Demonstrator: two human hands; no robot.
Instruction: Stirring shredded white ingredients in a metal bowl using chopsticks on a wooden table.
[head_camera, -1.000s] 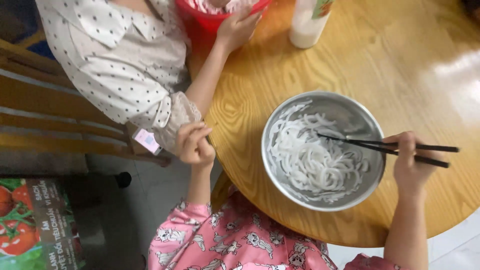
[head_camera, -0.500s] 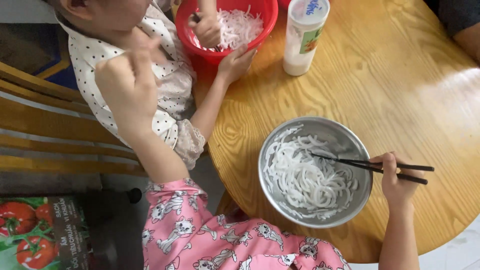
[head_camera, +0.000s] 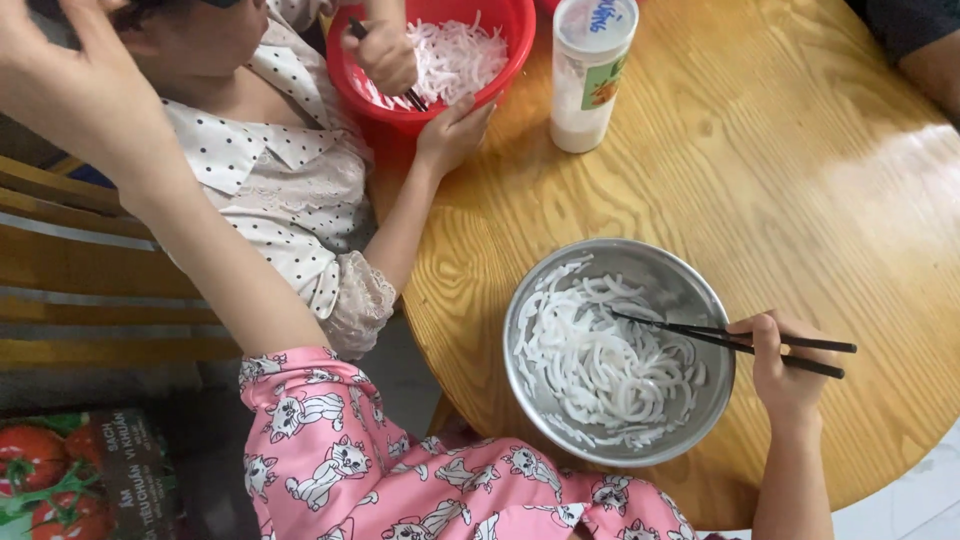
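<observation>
Chopsticks (head_camera: 745, 342) stay gripped in the person's right hand (head_camera: 785, 365), tips in white noodles (head_camera: 610, 360) inside a steel bowl (head_camera: 540, 300) on the round wooden table (head_camera: 760, 160).

Since the earlier frame, the left hand (head_camera: 70, 75) has risen higher toward the top left corner, fingers loosely spread, holding nothing. The right hand stays closed around both black sticks at the bowl's right rim.

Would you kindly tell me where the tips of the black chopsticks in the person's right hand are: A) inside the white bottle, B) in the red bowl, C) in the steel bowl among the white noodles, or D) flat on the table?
C: the right hand holds the black chopsticks with their tips over the white noodles in the steel bowl.
</observation>
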